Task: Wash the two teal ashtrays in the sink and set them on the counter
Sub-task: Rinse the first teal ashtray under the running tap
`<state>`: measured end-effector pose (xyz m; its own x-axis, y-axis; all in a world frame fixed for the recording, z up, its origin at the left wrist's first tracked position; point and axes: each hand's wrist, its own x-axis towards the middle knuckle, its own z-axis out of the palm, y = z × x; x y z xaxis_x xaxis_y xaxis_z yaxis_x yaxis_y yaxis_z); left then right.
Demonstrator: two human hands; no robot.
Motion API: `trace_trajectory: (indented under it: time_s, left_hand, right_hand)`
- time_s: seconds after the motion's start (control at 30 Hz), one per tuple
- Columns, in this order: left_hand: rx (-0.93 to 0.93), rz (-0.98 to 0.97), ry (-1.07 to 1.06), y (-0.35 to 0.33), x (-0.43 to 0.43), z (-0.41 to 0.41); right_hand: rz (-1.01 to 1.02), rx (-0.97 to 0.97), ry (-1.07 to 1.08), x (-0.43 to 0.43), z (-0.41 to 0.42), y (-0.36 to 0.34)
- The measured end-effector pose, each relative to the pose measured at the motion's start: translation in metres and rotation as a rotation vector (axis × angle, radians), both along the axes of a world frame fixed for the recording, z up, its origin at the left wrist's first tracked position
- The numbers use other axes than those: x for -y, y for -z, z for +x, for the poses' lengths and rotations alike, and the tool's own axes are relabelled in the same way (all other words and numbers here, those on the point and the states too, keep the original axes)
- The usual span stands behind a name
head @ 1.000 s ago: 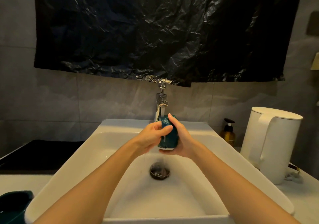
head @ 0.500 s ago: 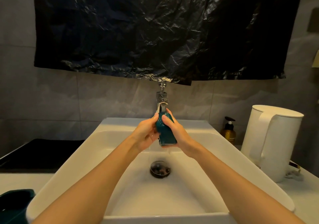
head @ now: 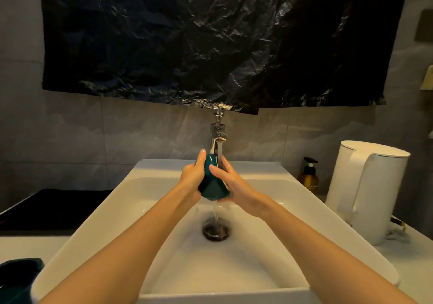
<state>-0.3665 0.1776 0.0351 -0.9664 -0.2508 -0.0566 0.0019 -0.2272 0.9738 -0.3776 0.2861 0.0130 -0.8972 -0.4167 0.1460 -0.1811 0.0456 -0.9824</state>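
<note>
A teal ashtray [head: 212, 182] is held on edge under the chrome tap [head: 218, 137], above the white sink [head: 269, 182]. My left hand [head: 193, 177] grips its left side, fingers reaching over the top. My right hand [head: 230, 184] grips its right side, thumb across the front. Water runs off the ashtray down to the drain [head: 216, 231]. A second teal ashtray [head: 17, 273] sits on the counter at the lower left, cut off by the frame edge.
A white kettle [head: 367, 191] stands on the counter right of the sink, with an amber pump bottle [head: 308, 179] behind it. A black mat [head: 46, 210] lies on the left counter. Black plastic sheeting [head: 210, 41] hangs on the wall above the tap.
The ashtray has been turned between my hands under the running water. My left fingers have shifted up over its top edge and my right thumb now lies across its front.
</note>
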Motion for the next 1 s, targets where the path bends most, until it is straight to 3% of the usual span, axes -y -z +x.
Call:
trace_trajectory:
  time_s: [0.17,0.3,0.4,0.63,0.73,0.9,1.0]
  left_hand:
    - [-0.030,-0.129,0.097,0.010,-0.012,0.001]
    - [0.037,-0.052,0.057,0.005,-0.007,0.002]
    - [0.063,-0.017,0.043,0.001,0.000,0.000]
    - [0.037,-0.072,0.063,0.002,-0.002,-0.003]
    - [0.041,-0.123,0.054,0.003,0.001,-0.006]
    - [0.012,-0.090,0.050,0.005,0.011,-0.006]
    - [-0.005,-0.103,0.035,0.007,0.014,-0.006]
  right_hand:
    - [-0.148,0.161,0.183,0.010,-0.005,0.000]
    - [-0.009,0.092,0.061,0.000,0.001,0.001]
    - [-0.047,0.054,0.001,-0.005,0.002,-0.002]
    - [-0.161,0.258,0.273,0.011,-0.004,-0.007]
    - [-0.178,0.425,0.225,0.008,-0.002,-0.008]
    - [-0.272,0.421,0.165,0.003,-0.002,-0.010]
    - [-0.199,0.397,0.141,0.009,-0.001,-0.010]
